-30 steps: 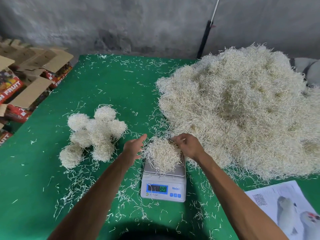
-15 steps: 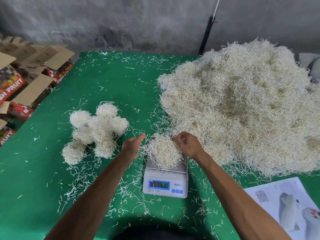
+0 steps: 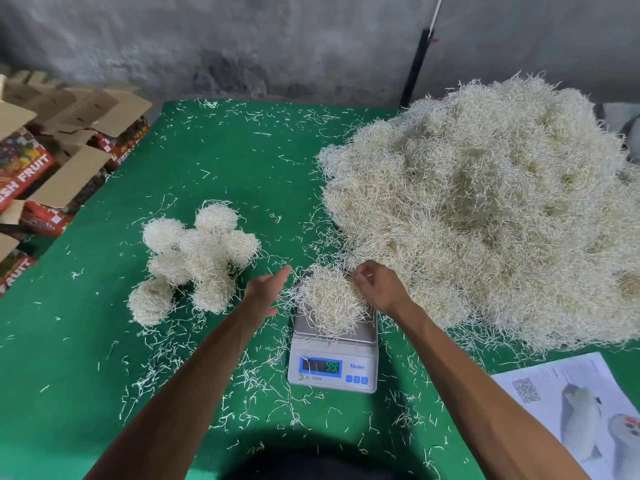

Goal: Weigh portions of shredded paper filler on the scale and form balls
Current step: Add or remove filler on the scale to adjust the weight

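Observation:
A small white digital scale [image 3: 332, 370] stands on the green table, its display lit. A loose portion of cream shredded paper [image 3: 329, 303] rests on its metal pan. My left hand [image 3: 266, 289] hovers open just left of the portion, fingers stretched out. My right hand [image 3: 379, 287] sits at the portion's right edge, fingers pinched on a few strands of it. A big heap of shredded paper [image 3: 485, 209] fills the right side of the table. Several formed balls [image 3: 197, 258] lie clustered to the left.
Open cardboard fruit boxes [image 3: 41, 161] are stacked off the table's left edge. A printed sheet [image 3: 581, 407] lies at the front right corner. Loose paper strands litter the green cloth [image 3: 225, 161]. A dark pole [image 3: 415, 64] leans on the grey wall.
The scale reading has changed. Both hands stay beside the portion, barely shifted; the right hand's fingers have pinched tighter at its edge.

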`<action>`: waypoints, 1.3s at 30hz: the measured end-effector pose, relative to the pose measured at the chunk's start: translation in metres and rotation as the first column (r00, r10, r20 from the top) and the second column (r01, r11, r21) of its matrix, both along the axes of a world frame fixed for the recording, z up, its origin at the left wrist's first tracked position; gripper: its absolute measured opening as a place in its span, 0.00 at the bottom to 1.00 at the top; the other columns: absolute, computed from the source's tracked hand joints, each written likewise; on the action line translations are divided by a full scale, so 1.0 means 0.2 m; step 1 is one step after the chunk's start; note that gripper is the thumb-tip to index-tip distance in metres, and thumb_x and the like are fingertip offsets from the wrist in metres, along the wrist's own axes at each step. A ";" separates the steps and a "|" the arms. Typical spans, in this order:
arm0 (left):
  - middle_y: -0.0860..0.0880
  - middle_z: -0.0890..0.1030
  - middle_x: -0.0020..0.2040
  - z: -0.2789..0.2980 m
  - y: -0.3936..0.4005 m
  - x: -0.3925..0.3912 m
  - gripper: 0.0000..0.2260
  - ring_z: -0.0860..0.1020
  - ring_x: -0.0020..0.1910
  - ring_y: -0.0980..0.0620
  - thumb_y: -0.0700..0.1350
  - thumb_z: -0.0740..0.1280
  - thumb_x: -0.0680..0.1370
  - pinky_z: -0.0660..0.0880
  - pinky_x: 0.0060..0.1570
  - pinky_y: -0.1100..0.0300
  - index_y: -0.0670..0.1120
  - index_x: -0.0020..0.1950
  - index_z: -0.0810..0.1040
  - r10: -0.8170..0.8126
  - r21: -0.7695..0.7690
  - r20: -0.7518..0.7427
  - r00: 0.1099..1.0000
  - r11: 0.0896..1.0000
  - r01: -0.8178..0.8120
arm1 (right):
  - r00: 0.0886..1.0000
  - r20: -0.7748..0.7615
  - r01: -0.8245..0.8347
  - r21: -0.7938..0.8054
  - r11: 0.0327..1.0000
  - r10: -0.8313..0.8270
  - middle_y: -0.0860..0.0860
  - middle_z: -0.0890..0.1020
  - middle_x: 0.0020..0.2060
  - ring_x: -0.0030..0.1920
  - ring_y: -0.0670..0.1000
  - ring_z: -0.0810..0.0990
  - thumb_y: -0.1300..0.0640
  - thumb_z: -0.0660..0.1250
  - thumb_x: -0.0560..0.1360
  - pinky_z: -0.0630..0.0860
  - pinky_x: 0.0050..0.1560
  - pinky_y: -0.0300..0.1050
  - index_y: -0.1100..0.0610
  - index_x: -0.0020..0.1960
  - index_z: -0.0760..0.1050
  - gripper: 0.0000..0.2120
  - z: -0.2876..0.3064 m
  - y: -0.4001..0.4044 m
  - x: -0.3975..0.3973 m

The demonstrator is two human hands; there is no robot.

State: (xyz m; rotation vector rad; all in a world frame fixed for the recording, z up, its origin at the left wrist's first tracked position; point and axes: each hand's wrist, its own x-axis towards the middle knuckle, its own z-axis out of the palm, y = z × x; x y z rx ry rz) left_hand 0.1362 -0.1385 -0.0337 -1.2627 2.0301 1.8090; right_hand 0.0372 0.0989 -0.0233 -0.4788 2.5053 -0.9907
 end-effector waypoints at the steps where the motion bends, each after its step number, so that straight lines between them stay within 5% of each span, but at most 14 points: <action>1: 0.45 0.77 0.64 0.00 0.00 0.00 0.27 0.76 0.59 0.47 0.63 0.68 0.77 0.76 0.43 0.54 0.44 0.65 0.78 0.002 0.003 -0.001 1.000 1.000 -0.002 | 1.000 -0.002 0.001 0.001 1.000 -0.001 0.52 0.85 0.46 0.46 0.55 0.86 0.49 0.63 0.85 0.82 0.55 0.56 0.55 0.56 0.77 0.09 0.00 0.00 0.00; 7: 0.44 0.77 0.62 0.00 0.00 0.00 0.27 0.77 0.58 0.47 0.64 0.69 0.76 0.78 0.43 0.53 0.44 0.64 0.78 0.013 -0.007 0.004 1.000 1.000 -0.013 | 1.000 0.001 -0.001 -0.011 1.000 0.001 0.54 0.84 0.56 0.54 0.56 0.84 0.48 0.63 0.85 0.80 0.59 0.55 0.56 0.62 0.76 0.13 0.00 0.00 -0.02; 12: 0.44 0.77 0.62 0.00 0.01 0.00 0.26 0.76 0.58 0.47 0.64 0.68 0.76 0.76 0.40 0.55 0.45 0.63 0.78 0.009 -0.014 0.004 1.000 1.000 -0.009 | 1.000 0.003 0.001 -0.054 0.999 -0.001 0.54 0.81 0.66 0.47 0.47 0.82 0.31 0.62 0.78 0.80 0.50 0.46 0.57 0.77 0.65 0.38 0.03 -0.01 0.00; 15: 0.44 0.77 0.63 0.01 0.02 -0.01 0.25 0.76 0.59 0.46 0.63 0.68 0.77 0.77 0.43 0.54 0.45 0.63 0.79 0.020 -0.022 0.017 1.000 1.000 -0.019 | 0.998 -0.040 -0.048 0.010 0.999 0.048 0.55 0.78 0.69 0.53 0.49 0.82 0.22 0.60 0.74 0.81 0.59 0.56 0.54 0.78 0.65 0.45 0.01 -0.03 0.03; 21: 0.43 0.75 0.68 0.03 0.03 -0.01 0.29 0.75 0.62 0.45 0.63 0.67 0.77 0.79 0.51 0.49 0.44 0.68 0.76 0.011 -0.046 -0.004 1.000 0.999 -0.011 | 0.994 0.001 -0.107 0.051 0.993 0.107 0.55 0.75 0.72 0.66 0.56 0.78 0.18 0.60 0.69 0.77 0.66 0.58 0.52 0.77 0.65 0.50 -0.01 -0.07 0.05; 23: 0.42 0.71 0.72 0.06 0.07 0.00 0.33 0.73 0.65 0.43 0.66 0.68 0.75 0.78 0.54 0.45 0.46 0.73 0.71 -0.037 0.044 0.023 0.999 0.998 0.036 | 0.989 0.052 -0.140 0.081 0.987 0.137 0.55 0.76 0.71 0.65 0.57 0.79 0.18 0.63 0.67 0.78 0.64 0.55 0.52 0.78 0.64 0.52 -0.03 -0.09 0.06; 25: 0.45 0.67 0.75 0.09 0.12 0.01 0.34 0.74 0.64 0.48 0.69 0.69 0.72 0.79 0.47 0.50 0.53 0.73 0.70 -0.179 0.178 0.007 0.984 0.968 0.175 | 0.975 0.118 -0.197 0.076 0.977 0.188 0.56 0.74 0.73 0.67 0.57 0.78 0.21 0.69 0.66 0.76 0.64 0.50 0.51 0.80 0.61 0.53 -0.06 -0.12 0.09; 28: 0.48 0.65 0.76 0.08 0.19 0.00 0.36 0.73 0.61 0.54 0.69 0.68 0.71 0.80 0.49 0.56 0.55 0.75 0.66 -0.287 0.044 -0.022 0.958 0.957 0.288 | 0.949 0.157 -0.275 -0.013 0.961 0.274 0.56 0.70 0.76 0.75 0.56 0.72 0.36 0.75 0.72 0.68 0.68 0.41 0.54 0.81 0.59 0.47 -0.10 -0.20 0.15; 30: 0.44 0.66 0.76 0.07 0.21 -0.04 0.37 0.72 0.67 0.47 0.68 0.66 0.75 0.74 0.63 0.48 0.50 0.78 0.63 -0.173 -0.095 -0.015 0.985 0.981 0.170 | 0.961 0.098 -0.251 -0.091 0.964 0.260 0.57 0.73 0.74 0.68 0.51 0.78 0.45 0.75 0.77 0.71 0.66 0.40 0.54 0.80 0.63 0.38 -0.10 -0.25 0.19; 33: 0.40 0.70 0.74 0.11 0.15 -0.09 0.34 0.74 0.66 0.45 0.65 0.63 0.79 0.72 0.61 0.51 0.44 0.77 0.65 -0.139 -0.189 -0.143 0.980 0.976 0.111 | 0.981 0.011 -0.184 -0.225 0.957 0.191 0.54 0.80 0.64 0.36 0.37 0.75 0.51 0.72 0.80 0.79 0.45 0.40 0.51 0.76 0.68 0.27 -0.01 -0.33 0.22; 35: 0.36 0.68 0.75 0.14 0.06 -0.08 0.32 0.71 0.71 0.39 0.59 0.64 0.81 0.72 0.67 0.49 0.41 0.77 0.64 -0.145 -0.049 -0.229 0.962 0.989 0.137 | 0.974 -0.079 -0.228 -0.284 0.931 0.214 0.49 0.80 0.57 0.35 0.36 0.74 0.53 0.70 0.80 0.76 0.40 0.36 0.50 0.73 0.71 0.23 0.08 -0.40 0.24; 39: 0.39 0.64 0.77 0.21 -0.05 -0.08 0.31 0.62 0.76 0.37 0.60 0.62 0.80 0.62 0.73 0.41 0.45 0.78 0.65 0.162 0.564 -0.228 0.960 0.826 -0.005 | 0.886 -0.361 -0.386 -0.227 0.894 0.291 0.47 0.77 0.63 0.64 0.47 0.74 0.46 0.66 0.80 0.74 0.67 0.52 0.55 0.72 0.75 0.23 0.17 -0.47 0.27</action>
